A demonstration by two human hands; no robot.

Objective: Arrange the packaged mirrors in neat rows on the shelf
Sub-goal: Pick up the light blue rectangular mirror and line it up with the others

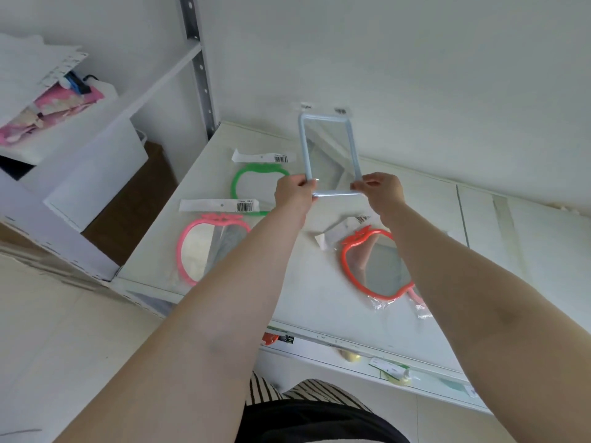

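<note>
— What carries everything here?

— A white shelf (pixel 319 302) set against a pale wall, with a perforated metal upright (pixel 200 68) rising at its far left corner. Left of that stands another white rack holding a box (pixel 96 174) and a heap of pink and white packets (pixel 48 113). Below the near edge a lower board shows a few small packaged goods, and pale floor lies to the left.

— Anything hard to read?

— The green mirror (pixel 252 177) is partly covered by the left hand (pixel 295 195) and wrist, so its right side is lost. The left forearm cuts off the pink mirror (pixel 200 251) on its right. The barcode cards are too small to read, and the items on the lower board are blurred.

— And the mirror being handled?

— A pale blue rectangular mirror (pixel 331 155) in clear wrap, held upright above the middle of the shelf toward the far edge. Both hands pinch its lower corners, the left hand at the left corner, the right hand (pixel 382 191) at the right, fingers curled tightly onto the frame.

— The others?

— Green lies flat near the far left, pink toward the near left edge, each with a white header card. An orange-red mirror (pixel 375 263) lies askew toward the near edge, right of centre, in crinkled wrap.
</note>
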